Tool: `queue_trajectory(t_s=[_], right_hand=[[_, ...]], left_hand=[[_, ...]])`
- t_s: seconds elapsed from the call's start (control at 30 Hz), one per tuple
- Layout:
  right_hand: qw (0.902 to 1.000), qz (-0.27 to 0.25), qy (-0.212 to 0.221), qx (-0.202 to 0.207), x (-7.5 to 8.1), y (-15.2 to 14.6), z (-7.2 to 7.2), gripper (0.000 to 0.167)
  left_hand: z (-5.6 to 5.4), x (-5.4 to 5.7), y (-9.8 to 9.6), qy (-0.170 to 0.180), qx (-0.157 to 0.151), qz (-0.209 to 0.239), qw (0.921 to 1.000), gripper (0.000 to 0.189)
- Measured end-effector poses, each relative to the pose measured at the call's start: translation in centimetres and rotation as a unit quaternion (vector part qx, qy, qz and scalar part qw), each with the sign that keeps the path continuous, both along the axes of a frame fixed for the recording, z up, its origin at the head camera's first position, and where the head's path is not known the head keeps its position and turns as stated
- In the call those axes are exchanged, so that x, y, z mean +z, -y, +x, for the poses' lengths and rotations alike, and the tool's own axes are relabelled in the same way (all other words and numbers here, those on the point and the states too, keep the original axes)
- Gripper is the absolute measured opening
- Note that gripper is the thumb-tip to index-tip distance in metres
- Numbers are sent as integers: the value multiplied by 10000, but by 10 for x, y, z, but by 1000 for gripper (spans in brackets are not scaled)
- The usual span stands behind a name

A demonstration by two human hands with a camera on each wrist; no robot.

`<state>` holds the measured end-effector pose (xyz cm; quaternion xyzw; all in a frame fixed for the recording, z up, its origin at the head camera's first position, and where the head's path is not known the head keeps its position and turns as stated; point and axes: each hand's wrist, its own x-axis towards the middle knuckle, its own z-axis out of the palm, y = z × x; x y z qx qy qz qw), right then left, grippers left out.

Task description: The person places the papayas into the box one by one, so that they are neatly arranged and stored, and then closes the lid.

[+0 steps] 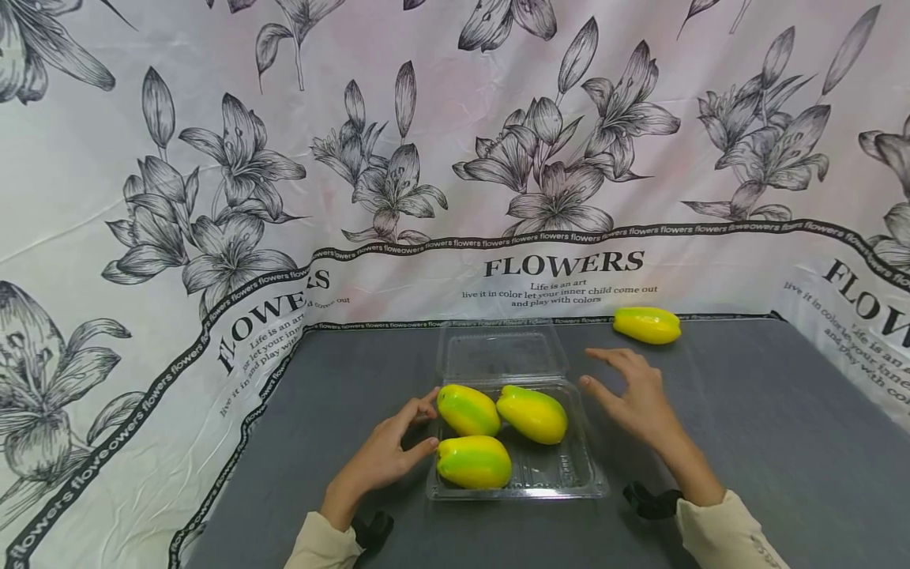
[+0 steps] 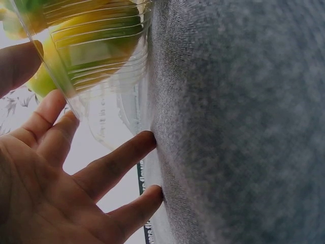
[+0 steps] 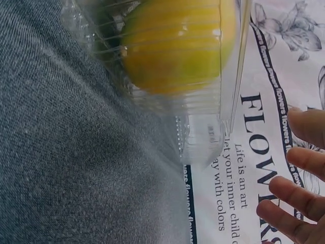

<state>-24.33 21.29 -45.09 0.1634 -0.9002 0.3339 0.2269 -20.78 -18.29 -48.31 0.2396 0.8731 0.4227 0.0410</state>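
Observation:
A clear plastic clamshell box (image 1: 554, 474) lies open on the grey table, its lid (image 1: 503, 356) folded back. Inside are three glossy yellow-green fruits, shaped like papayas: one at back left (image 1: 468, 411), one at back right (image 1: 533, 415) and one at front left (image 1: 473, 462). My left hand (image 1: 387, 450) is at the box's left side, thumb and fingertips right at the rim; in the left wrist view two spread fingers (image 2: 124, 157) reach down to the cloth. To the right of the box hovers my right hand (image 1: 636, 399), fingers apart and holding nothing.
A fourth such fruit (image 1: 647, 325) lies at the table's back edge, beyond my right hand. A white flower-printed cloth (image 1: 398, 284) hangs behind and along both sides of the grey tabletop (image 1: 341, 379).

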Motion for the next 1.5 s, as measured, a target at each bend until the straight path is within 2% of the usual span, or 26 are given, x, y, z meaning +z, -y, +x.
queue_trajectory(t_s=[0.2,0.5,1.1,1.5], right_hand=[[9999,-113,45,-104,2,-2,2,42],[9988,-313,-240,-294,-1,-6,-2,39],[9980,-235,158,-565,-18,-20,-9,44],[9969,-249,255,-707,-20,-22,-10,42]], left_hand=[[0,1,0,20,-39,21,10000,34],[0,0,-1,61,-25,10,10000,34],[-1,0,-1,-7,-57,14,10000,34],[0,-1,0,-86,-81,-4,9999,33]])
